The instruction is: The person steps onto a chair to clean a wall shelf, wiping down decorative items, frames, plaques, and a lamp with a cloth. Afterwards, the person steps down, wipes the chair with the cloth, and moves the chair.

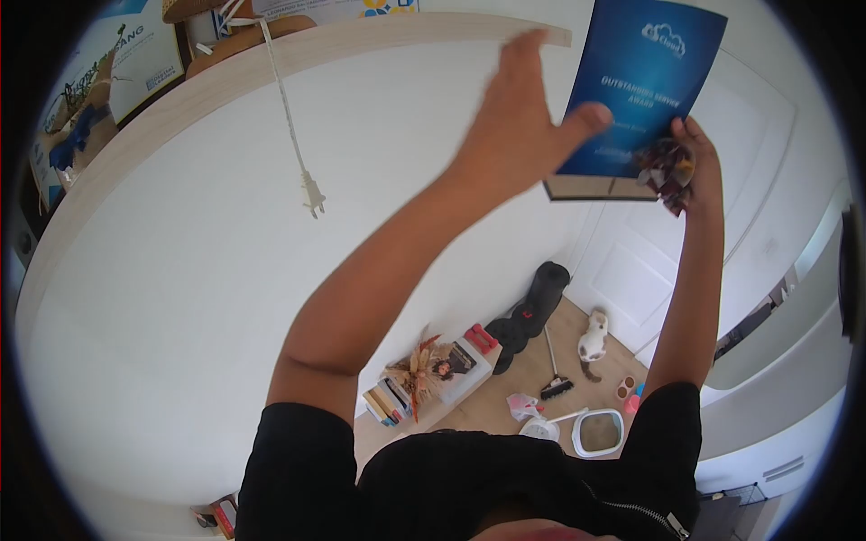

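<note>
A blue award plaque [634, 86] with "Outstanding Service Award" printed on it is held up at the upper right, tilted, with a dark-edged stand or backing [600, 188] showing below it. My right hand [702, 171] grips the plaque's right edge. In that same hand is a crumpled, shiny dark red and brown bundle [666, 171], whose kind I cannot tell. My left hand [519, 117] is raised left of the plaque, fingers stretched out and thumb spread, its thumb tip overlapping the plaque's left side in this view.
A pale wooden shelf [361, 52] curves along the wall, bearing framed certificates [135, 59]. From it hangs a white cord with a plug [312, 194]. Below are a low bookcase [460, 397], a black rolled bag [541, 298], a broom [557, 386], a cat [593, 338] and a litter tray [597, 413].
</note>
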`<act>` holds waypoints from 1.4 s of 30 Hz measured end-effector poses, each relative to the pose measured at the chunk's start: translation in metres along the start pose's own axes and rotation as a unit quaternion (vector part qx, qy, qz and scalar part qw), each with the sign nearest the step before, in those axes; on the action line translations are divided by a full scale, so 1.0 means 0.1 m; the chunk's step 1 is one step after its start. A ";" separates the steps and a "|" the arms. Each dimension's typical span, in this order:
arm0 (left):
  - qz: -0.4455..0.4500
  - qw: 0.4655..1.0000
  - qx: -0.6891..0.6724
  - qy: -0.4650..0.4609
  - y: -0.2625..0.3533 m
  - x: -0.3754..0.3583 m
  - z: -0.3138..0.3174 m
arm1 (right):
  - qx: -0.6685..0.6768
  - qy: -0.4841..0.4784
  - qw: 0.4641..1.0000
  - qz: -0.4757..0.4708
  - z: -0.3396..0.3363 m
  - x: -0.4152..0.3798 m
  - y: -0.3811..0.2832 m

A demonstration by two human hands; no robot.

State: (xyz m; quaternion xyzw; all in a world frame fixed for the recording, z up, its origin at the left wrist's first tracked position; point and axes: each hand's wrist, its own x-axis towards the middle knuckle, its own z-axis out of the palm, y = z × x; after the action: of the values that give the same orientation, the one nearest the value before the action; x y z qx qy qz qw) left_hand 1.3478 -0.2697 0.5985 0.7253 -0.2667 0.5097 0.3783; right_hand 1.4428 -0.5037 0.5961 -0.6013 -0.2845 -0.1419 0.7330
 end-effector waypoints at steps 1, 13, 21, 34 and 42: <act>0.102 0.980 0.161 0.050 -0.06 0.13 -0.19 | -0.032 0.047 0.998 -0.015 0.08 0.10 -0.16; 0.063 0.750 0.658 0.009 -0.54 0.37 -0.90 | 0.138 -0.022 0.990 -0.023 0.43 2.43 -0.79; 0.020 0.734 0.678 -0.031 -0.56 0.41 -0.87 | 0.151 -0.068 0.986 0.006 1.19 3.15 -0.17; 0.006 0.701 0.712 -0.039 -0.60 0.44 -0.84 | 0.066 -0.121 0.989 0.052 1.65 3.74 0.43; 0.001 0.687 0.725 -0.037 -0.61 0.44 -0.82 | 0.070 -0.049 0.993 0.082 1.70 3.60 0.51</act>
State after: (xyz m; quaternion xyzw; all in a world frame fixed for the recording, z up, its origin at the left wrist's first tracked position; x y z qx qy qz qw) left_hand 1.3656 -0.1676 0.6394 0.7913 0.1716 0.5177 -0.2766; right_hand 1.7162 -0.2796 0.7862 -0.5758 -0.2795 -0.0315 0.7677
